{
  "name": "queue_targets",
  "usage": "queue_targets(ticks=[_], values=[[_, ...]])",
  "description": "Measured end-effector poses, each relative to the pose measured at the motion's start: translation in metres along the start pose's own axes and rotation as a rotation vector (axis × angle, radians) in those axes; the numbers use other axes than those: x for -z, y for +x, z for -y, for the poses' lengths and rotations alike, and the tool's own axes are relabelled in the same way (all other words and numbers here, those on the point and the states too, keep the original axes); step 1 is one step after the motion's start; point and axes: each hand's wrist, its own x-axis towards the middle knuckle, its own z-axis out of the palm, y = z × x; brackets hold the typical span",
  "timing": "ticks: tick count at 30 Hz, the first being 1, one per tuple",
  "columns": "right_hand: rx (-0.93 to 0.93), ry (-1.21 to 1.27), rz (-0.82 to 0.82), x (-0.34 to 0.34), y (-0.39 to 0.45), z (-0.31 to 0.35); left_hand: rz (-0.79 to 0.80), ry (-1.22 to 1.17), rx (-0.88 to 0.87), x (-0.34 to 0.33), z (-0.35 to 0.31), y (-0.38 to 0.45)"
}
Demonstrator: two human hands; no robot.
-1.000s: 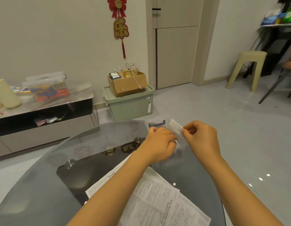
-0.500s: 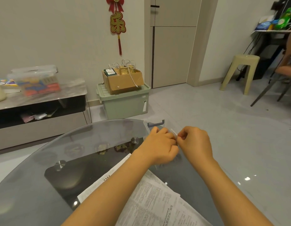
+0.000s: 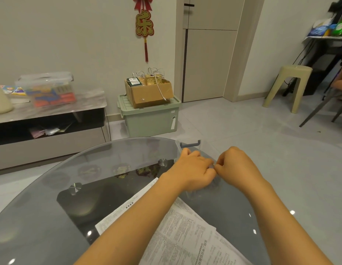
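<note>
My left hand [image 3: 193, 169] and my right hand [image 3: 237, 165] meet knuckle to knuckle above the far edge of the round glass table [image 3: 109, 165]. Both have curled fingers and pinch a small white strip [image 3: 212, 165] between their fingertips; only a sliver of it shows. Directly under and behind the hands stands a clear plastic box [image 3: 178, 148] with a grey handle [image 3: 190, 144]. Printed paper sheets [image 3: 185, 230] lie on the glass under my forearms.
Beyond the table stand a green storage bin [image 3: 151, 119] with a cardboard box [image 3: 149, 90] on top, and a low TV bench [image 3: 49, 119] on the left carrying a clear tub. A beige stool [image 3: 288, 87] and a chair stand at the right.
The white strip stood out plainly between my hands one second ago. My hands have closed together since, and the fingers now hide nearly all of it. The camera has shifted slightly.
</note>
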Motion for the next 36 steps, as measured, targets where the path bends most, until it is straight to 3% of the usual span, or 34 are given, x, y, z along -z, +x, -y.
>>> queue_targets(ticks=[11,18,27,32,36], values=[[0.056,0.28,0.018,0.003,-0.008,-0.016,0.089,0.087,-0.001,0.003,-0.003,0.002],[0.082,0.286,0.002,-0.001,-0.01,-0.02,0.071,0.123,0.016,0.003,-0.004,-0.001],[0.416,0.234,-0.197,-0.007,-0.041,-0.023,-0.18,0.029,0.128,0.014,-0.022,-0.059],[0.577,0.18,-0.15,-0.014,-0.059,-0.017,-0.209,0.0,0.207,0.009,-0.033,-0.109],[0.698,0.114,-0.002,-0.02,-0.078,-0.013,-0.104,-0.031,0.303,-0.004,-0.043,-0.15]])
